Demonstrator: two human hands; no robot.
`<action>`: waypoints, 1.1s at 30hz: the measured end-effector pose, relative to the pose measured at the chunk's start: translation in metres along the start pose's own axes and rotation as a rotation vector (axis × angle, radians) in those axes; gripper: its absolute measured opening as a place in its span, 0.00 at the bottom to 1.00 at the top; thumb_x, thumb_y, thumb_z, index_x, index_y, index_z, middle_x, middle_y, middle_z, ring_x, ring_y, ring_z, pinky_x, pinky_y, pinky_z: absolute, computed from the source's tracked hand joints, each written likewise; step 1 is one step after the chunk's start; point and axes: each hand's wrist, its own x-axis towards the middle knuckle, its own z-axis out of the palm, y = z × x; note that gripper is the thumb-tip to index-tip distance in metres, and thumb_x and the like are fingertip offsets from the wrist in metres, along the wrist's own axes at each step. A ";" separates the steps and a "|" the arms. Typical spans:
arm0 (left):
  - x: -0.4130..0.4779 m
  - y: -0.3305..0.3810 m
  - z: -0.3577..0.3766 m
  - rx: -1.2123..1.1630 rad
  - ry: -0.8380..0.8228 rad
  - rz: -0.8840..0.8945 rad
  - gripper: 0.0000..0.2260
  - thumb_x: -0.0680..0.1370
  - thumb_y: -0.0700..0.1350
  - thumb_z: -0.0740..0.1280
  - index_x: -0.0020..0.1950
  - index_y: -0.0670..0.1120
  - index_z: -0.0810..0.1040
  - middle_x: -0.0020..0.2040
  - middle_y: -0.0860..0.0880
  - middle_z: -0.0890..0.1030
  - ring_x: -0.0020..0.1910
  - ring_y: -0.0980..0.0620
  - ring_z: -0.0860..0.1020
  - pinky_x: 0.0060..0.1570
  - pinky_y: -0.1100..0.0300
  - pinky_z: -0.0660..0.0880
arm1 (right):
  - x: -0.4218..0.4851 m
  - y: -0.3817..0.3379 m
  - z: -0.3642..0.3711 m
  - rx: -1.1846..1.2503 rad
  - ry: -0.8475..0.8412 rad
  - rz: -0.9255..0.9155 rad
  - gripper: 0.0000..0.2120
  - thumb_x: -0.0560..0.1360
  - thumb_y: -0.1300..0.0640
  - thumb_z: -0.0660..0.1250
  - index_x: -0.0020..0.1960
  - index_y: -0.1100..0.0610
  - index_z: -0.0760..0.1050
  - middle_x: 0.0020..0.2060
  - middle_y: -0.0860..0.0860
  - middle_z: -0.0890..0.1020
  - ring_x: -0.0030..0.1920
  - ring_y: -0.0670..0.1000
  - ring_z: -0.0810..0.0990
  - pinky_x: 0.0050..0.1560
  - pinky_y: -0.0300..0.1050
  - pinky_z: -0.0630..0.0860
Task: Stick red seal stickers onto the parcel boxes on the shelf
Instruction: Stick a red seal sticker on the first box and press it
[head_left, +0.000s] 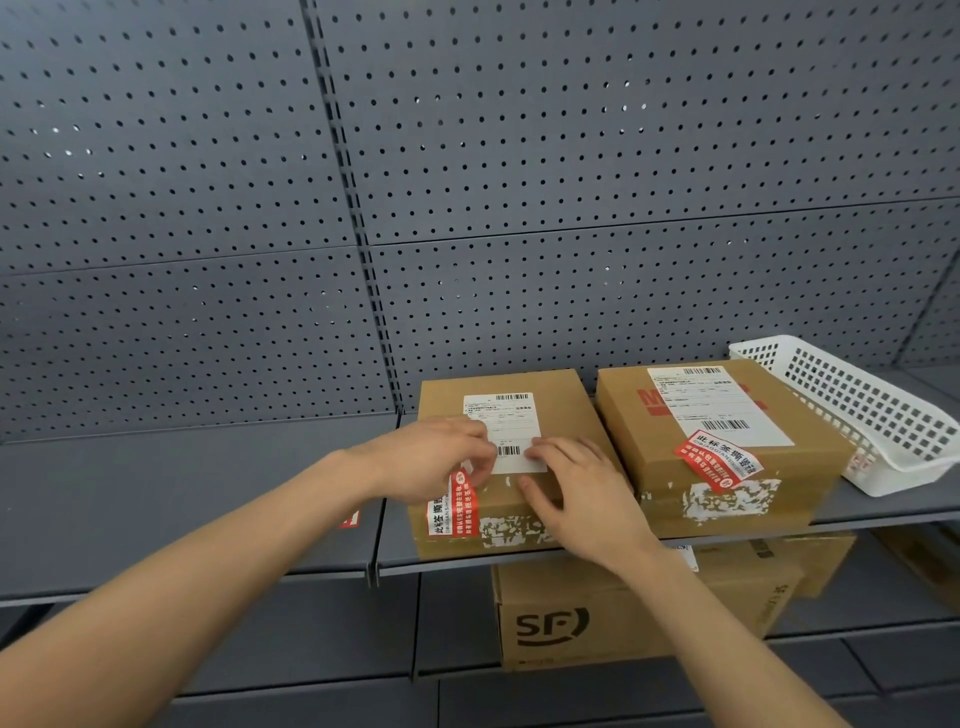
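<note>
Along the left, grey pegboard (208, 208) backs a grey shelf (156, 483), and a red scrap (349, 518) shows at the shelf's front, mostly hidden by the left forearm. Next comes the left hand (431, 457), lying on top of the left box (561, 400). Its fingers are bent with their tips at the edge of the white label (506, 415), and its thumb is at the upper end of the sticker (457, 506). Whether it pinches that end or only presses it, I cannot tell. The red and white sticker runs from the box top over the front edge and down the front face, near the left corner. The right hand (576, 493) rests on the same box with straight fingers flat on the label's lower edge and the thumb spread across the cardboard, gripping nothing. Just beside it, a small gap apart, stands the right box (727, 509). It has a second label (711, 400) and a second sticker (719, 460) lying askew on its top near the front edge. A white basket (857, 410) sits tilted at the far right, close against that box. Below, on the lower shelf, an SF box (571, 623) stands under the two parcels.
</note>
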 end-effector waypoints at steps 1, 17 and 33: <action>0.001 0.002 -0.002 0.004 -0.003 -0.001 0.20 0.72 0.28 0.62 0.51 0.53 0.77 0.54 0.53 0.77 0.59 0.51 0.73 0.59 0.52 0.73 | 0.000 -0.001 -0.001 0.001 0.001 0.000 0.26 0.84 0.38 0.59 0.73 0.51 0.77 0.73 0.46 0.79 0.74 0.49 0.74 0.82 0.51 0.63; -0.004 -0.021 -0.005 -0.307 -0.038 -0.238 0.13 0.81 0.38 0.65 0.51 0.55 0.83 0.53 0.58 0.84 0.54 0.56 0.83 0.54 0.61 0.80 | -0.001 -0.005 -0.005 0.010 0.003 0.017 0.22 0.85 0.41 0.63 0.75 0.50 0.76 0.74 0.46 0.77 0.76 0.49 0.70 0.82 0.47 0.60; -0.022 -0.026 0.002 -0.327 0.046 -0.196 0.13 0.83 0.35 0.66 0.61 0.51 0.82 0.51 0.53 0.86 0.51 0.57 0.83 0.51 0.64 0.78 | 0.006 -0.010 -0.002 0.060 -0.004 0.090 0.21 0.82 0.41 0.67 0.71 0.48 0.77 0.71 0.43 0.78 0.75 0.53 0.71 0.71 0.51 0.77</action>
